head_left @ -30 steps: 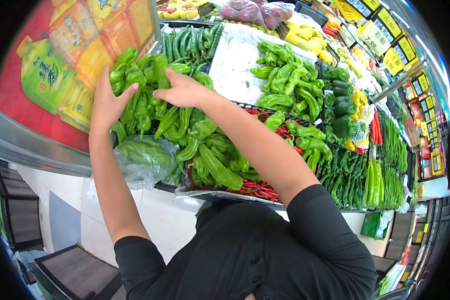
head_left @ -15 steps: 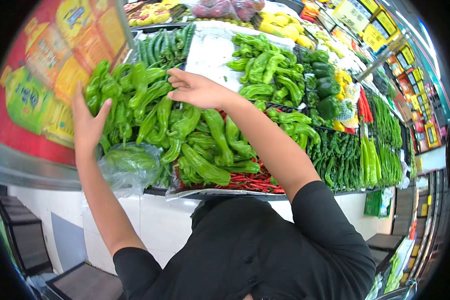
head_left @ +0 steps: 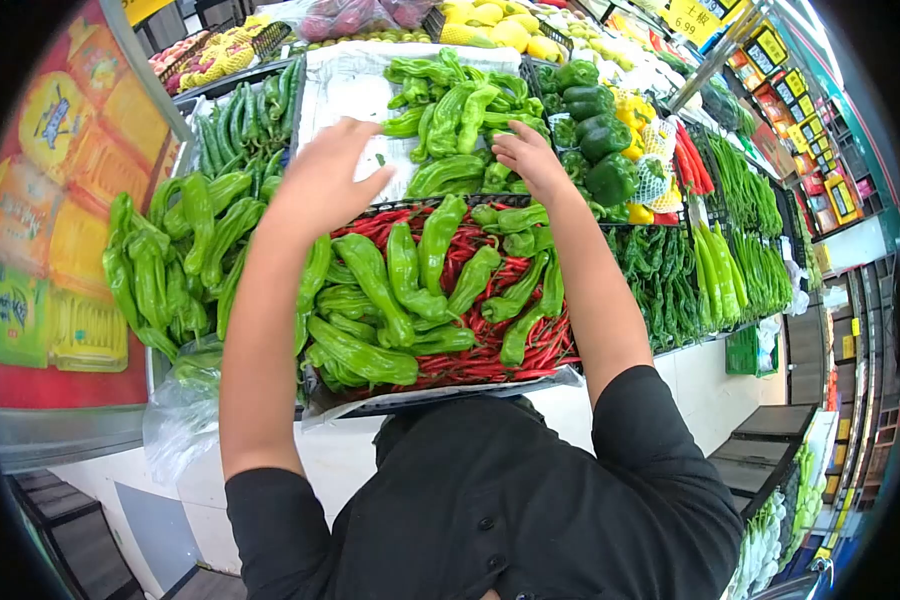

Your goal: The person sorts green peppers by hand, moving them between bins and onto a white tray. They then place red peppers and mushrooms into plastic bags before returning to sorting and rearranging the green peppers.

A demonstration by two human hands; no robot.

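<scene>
Long green peppers (head_left: 460, 120) lie piled on the right part of a tray lined with white sheet (head_left: 355, 72). My left hand (head_left: 325, 185), slightly blurred, is over the front left of this tray with thumb and fingers apart and nothing in it. At the right side of the pile, my right hand (head_left: 532, 160) has its fingers spread, fingertips close to the peppers. In front, more long green peppers (head_left: 370, 290) rest on a bed of red chilies (head_left: 465, 265). Another heap of green peppers (head_left: 155, 265) lies to the left, partly behind my left forearm.
A clear plastic bag (head_left: 185, 405) hangs at the left front edge. Slim dark green peppers (head_left: 240, 130) fill the back left tray. Green bell peppers (head_left: 610, 170) and slender green chilies (head_left: 655, 285) lie to the right. A metal post (head_left: 710, 75) rises at the back right.
Both hands have left the left-hand pepper heap and moved right, to the white-lined tray. The view has shifted right too. More red chilies show between the green peppers in front.
</scene>
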